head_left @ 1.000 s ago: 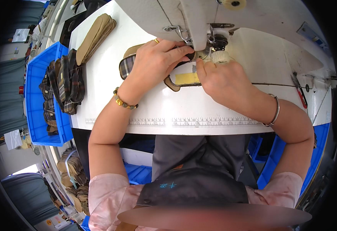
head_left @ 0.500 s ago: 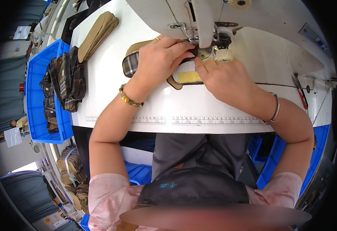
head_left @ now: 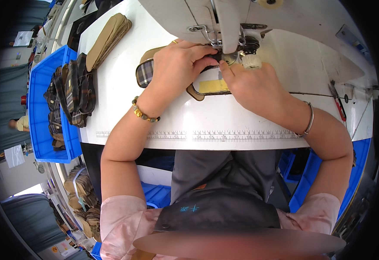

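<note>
A plaid fabric piece (head_left: 145,73) with a tan layer and dark edging lies beneath the sewing machine's needle area; it looks like part of a slipper. My left hand (head_left: 176,65) rests across it, thumb and fingers closed on the dark edge beside the presser foot. From the other side, my right hand (head_left: 254,84) pinches the same edge, its fingertips close to those of the left. The stitching point is mostly hidden by my fingers. The sewing machine (head_left: 230,26) stands over the far part of the table. A yellow strip (head_left: 213,86) lies on the bed below my fingertips.
Tan sole-shaped pieces (head_left: 108,41) are stacked at the far left. Beyond the table's left edge, a blue bin (head_left: 55,155) holds several plaid pieces (head_left: 74,91). Red-handled snips (head_left: 340,106) lie at right. A printed ruler (head_left: 224,136) runs along the near edge.
Both hands stay at the machine, with only slight shifts of the fingers. The plaid piece and my left hand have moved a little to the left.
</note>
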`<state>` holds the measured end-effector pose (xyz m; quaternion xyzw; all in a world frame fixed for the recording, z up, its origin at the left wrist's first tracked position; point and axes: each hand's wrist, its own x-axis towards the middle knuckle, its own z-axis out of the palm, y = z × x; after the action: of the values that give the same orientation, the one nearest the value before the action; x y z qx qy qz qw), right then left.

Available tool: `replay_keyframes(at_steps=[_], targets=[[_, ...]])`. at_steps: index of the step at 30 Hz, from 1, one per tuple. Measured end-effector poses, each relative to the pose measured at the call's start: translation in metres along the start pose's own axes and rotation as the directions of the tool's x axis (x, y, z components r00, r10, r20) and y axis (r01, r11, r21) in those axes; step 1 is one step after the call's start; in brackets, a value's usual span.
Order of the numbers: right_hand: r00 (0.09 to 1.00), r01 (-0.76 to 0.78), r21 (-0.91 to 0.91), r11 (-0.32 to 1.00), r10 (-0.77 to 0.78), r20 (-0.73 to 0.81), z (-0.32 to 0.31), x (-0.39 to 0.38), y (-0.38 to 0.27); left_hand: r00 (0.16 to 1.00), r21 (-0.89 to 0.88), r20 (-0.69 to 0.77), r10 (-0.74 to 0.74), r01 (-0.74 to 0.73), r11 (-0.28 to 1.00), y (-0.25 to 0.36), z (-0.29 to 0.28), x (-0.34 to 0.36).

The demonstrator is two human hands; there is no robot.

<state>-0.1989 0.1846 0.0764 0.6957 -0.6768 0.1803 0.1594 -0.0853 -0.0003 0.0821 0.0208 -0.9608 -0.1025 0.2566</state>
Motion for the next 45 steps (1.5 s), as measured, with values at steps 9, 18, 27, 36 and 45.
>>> replay_keyframes(at_steps=[9,18,27,36,45], targets=[[1.0,-0.005,0.045,0.999,0.005,0.004,0.003,-0.001,0.0,0.999,0.057,-0.022,-0.041,0.043,0.997,0.003,0.002,0.002],[1.0,0.021,0.058,0.998,-0.021,0.003,0.003,-0.001,0.002,0.995,0.095,-0.047,-0.089,0.094,0.991,0.012,0.0,0.006],[0.998,0.056,0.01,0.998,-0.057,0.014,0.006,0.0,0.002,0.985,0.168,0.082,-0.152,0.137,0.976,0.009,-0.006,0.007],[0.995,0.101,0.053,0.993,-0.1,-0.016,0.003,-0.003,-0.001,0.963,0.038,0.19,-0.193,0.189,0.981,0.014,-0.023,0.018],[0.997,0.06,0.123,0.991,-0.065,0.034,0.002,-0.001,-0.004,0.979,-0.291,0.115,-0.17,0.197,0.936,-0.013,-0.005,0.012]])
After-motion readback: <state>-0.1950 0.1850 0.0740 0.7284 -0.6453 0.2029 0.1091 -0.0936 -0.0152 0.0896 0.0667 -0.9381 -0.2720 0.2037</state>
